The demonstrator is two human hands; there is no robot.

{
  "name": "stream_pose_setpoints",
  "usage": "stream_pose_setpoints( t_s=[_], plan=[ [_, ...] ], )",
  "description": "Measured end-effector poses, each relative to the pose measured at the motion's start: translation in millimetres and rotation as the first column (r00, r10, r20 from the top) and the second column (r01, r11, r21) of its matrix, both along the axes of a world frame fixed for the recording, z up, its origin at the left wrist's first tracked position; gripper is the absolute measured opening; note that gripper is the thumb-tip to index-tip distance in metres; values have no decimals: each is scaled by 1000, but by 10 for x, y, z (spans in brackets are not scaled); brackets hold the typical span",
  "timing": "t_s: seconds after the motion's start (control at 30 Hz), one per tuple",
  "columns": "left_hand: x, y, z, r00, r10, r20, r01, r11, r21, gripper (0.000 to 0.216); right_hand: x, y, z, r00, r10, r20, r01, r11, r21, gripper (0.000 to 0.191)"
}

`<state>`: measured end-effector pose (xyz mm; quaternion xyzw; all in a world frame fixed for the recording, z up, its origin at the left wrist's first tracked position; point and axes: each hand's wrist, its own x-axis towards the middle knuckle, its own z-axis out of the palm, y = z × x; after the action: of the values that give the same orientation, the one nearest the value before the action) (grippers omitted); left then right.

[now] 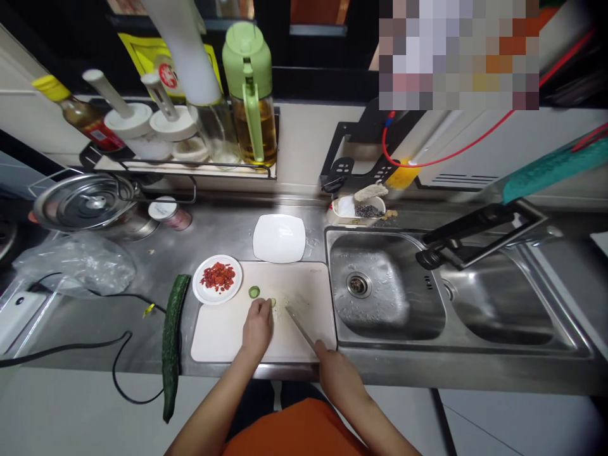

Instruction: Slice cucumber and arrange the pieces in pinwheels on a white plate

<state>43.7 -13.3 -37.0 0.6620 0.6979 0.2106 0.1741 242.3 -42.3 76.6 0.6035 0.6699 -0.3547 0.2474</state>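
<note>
Orange clothing (294,430) fronts a cutting board (216,332). Mid-board, the left hand (258,326) touches a cucumber piece (273,303), grip unclear; apart, the right hand (335,373) clasps a knife (300,328) slanting up-left, tip just right of the piece.

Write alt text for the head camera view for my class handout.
A person's right hand holds a knife over a cutting board; the left hand is at a small green piece. A plate of red pieces overlaps the board's corner; a cucumber lies left, a double sink right.
</note>
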Motion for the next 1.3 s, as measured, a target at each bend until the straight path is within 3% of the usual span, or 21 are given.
stream_pose_setpoints(
  t_s=[0.17,0.47,0.63,0.87,1.1,1.3],
  plan=[
    [-4,77,75,995,52,88,-53,999,7,21,-22,38,38,1000,-4,8,4,1000,-10,46],
    [33,143,145,994,110,-4,-110,990,-89,20,-44,62,54,1000,-17,-1,17,1000,-21,47],
    [-158,177,221,988,121,93,-111,988,-107,20,-32,69,39,1000,-15,-15,15,1000,-3,48],
    [-471,337,243,981,158,111,-145,983,-109,23,-50,62,-9,1000,-1,-16,1,999,34,44],
    [-546,438,251,995,94,47,-88,991,-105,25,-74,95,0,1000,-10,1,10,1000,14,44],
    [-591,472,283,991,-65,-115,60,997,-50,40,-101,104,35,999,-52,-14,53,996,76,38]
  ],
)
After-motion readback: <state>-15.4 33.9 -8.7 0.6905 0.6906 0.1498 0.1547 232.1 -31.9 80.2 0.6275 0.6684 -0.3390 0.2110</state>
